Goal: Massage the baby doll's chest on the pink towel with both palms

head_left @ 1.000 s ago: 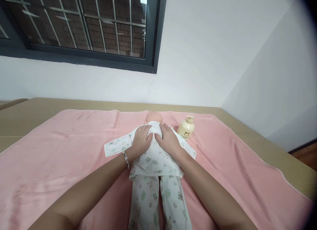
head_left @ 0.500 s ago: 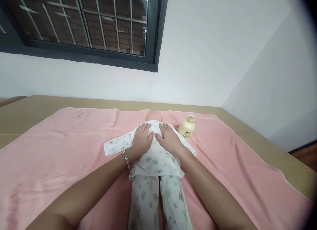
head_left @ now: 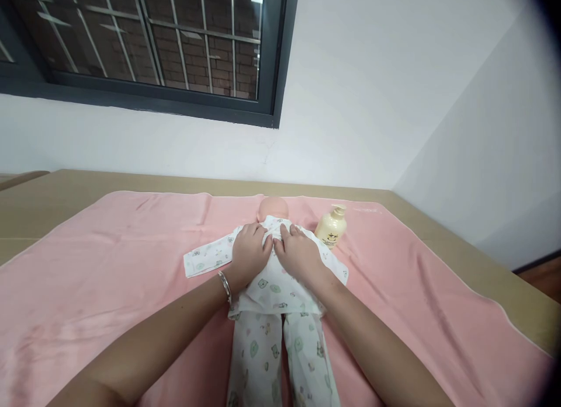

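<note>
Head view shows a doll (head_left: pixel 272 278) in white animal-print pyjamas lying on a pink towel (head_left: pixel 109 267) over the bench, head toward the wall, legs toward the person. Left hand (head_left: pixel 249 252) and right hand (head_left: pixel 300 252), flat earlier, now pinch the shirt's chest fabric. A cream pump bottle (head_left: pixel 332 226) stands nearby.

Tan platform (head_left: pixel 65 191), possibly a bed, covered by pink towel (head_left: pixel 109 267); doll (head_left: pixel 274 278) and lotion bottle (head_left: pixel 332 227) on it.
</note>
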Motion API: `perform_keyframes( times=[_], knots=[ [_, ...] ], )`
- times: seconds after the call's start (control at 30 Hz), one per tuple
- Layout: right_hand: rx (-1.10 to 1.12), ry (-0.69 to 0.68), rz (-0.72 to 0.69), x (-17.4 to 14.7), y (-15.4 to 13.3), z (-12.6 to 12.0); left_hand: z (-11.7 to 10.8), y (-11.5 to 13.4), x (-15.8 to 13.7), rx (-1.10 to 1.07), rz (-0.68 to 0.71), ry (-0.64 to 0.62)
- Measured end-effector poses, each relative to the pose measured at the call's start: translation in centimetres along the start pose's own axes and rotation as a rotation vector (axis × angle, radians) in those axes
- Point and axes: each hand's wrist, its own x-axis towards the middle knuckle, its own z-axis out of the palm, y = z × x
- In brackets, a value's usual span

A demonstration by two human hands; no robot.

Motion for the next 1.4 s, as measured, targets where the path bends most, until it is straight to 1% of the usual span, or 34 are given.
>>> perform_keyframes(
  times=[0.17, 0.27, 0.4, 0.47, 0.53, 0.63, 0.73, 0.83, 0.93, 1.03, 1.13, 1.2, 1.3, 1.4],
  knots=[
    [0.092, -0.057, 0.022, 1.1, 1.4, 0.5, 0.2, -0.3, 0.3, -0.056, -0.036, -0.073],
    [0.115, -0.054, -0.013, 1.3, 1.9, 0.9, 0.5, -0.6, 0.4, -0.092, 0.001, -0.104],
    [0.131, -0.044, -0.079, 1.4, 2.1, 1.0, 0.9, -1.1, 0.6, -0.133, 0.091, -0.129],
    [0.119, -0.037, -0.105, 1.3, 2.0, 0.8, 1.1, -1.2, 0.5, -0.150, 0.117, -0.116],
    [0.089, -0.012, -0.113, 1.1, 1.6, 0.7, 1.0, -1.2, 0.3, -0.148, 0.121, -0.069],
    [0.013, 0.061, -0.077, 0.4, 0.5, 0.4, 0.7, -0.7, -0.1, -0.104, 0.096, 0.008],
    [-0.043, 0.092, -0.034, -0.2, -0.4, 0.4, 0.1, -0.2, -0.3, -0.053, 0.042, 0.022],
    [-0.013, 0.081, 0.001, -0.1, -0.2, 0.5, -0.1, -0.1, -0.2, -0.034, -0.018, -0.010],
    [0.065, 0.050, 0.004, 0.6, 0.8, 0.7, 0.4, -0.5, 0.1, -0.064, -0.040, -0.072],
    [0.126, -0.003, -0.035, 1.3, 1.7, 0.9, 1.0, -1.0, 0.4, -0.105, -0.017, -0.133],
    [0.144, -0.015, -0.082, 1.5, 2.0, 0.9, 1.2, -1.3, 0.5, -0.125, 0.047, -0.161],
    [0.138, -0.006, -0.113, 1.5, 2.0, 0.9, 1.2, -1.4, 0.5, -0.140, 0.096, -0.147],
    [0.111, 0.025, -0.136, 1.2, 1.6, 0.8, 1.1, -1.4, 0.3, -0.151, 0.153, -0.079],
    [0.043, 0.090, -0.106, 0.6, 0.7, 0.7, 0.8, -1.1, 0.1, -0.140, 0.148, 0.004]
  ],
)
